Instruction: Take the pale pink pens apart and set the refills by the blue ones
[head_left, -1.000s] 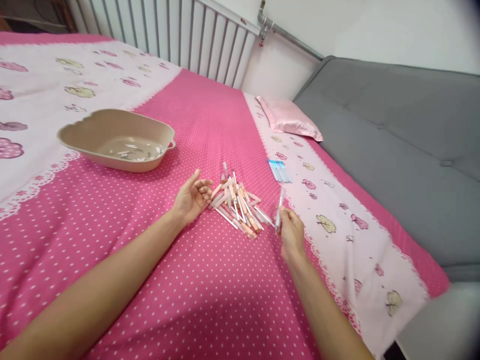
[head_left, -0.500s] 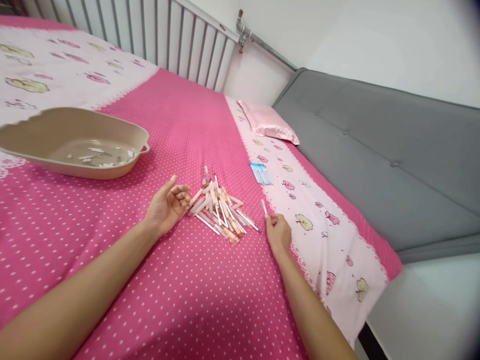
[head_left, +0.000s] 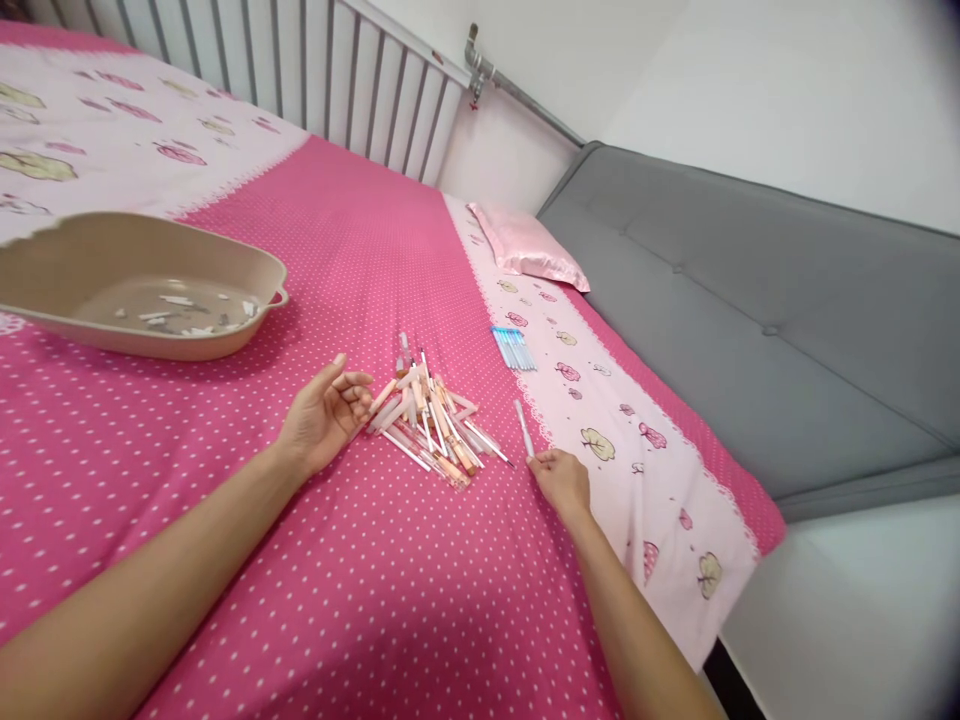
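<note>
A loose pile of pen parts lies on the pink dotted bedspread: pale pink and peach tubes and thin white sticks with dark tips. My left hand rests at the pile's left edge, palm partly up, fingers loosely curled and apart, with nothing visible in it. To the right of the pile, my right hand has its thumb and fingertips closed on the near end of a slim, pale translucent pen barrel. Beyond it lies a neat row of pale blue pens with bright blue ends, side by side.
A beige basin with small white and grey pieces inside stands at the left. A pink satin pillow lies by the grey padded headboard. White bed rails and a wall pipe are at the back.
My right hand has drawn back slightly toward me, and more of the pale barrel shows beyond its fingertips. My left hand keeps its place beside the pile. The whole view has shifted slightly.
</note>
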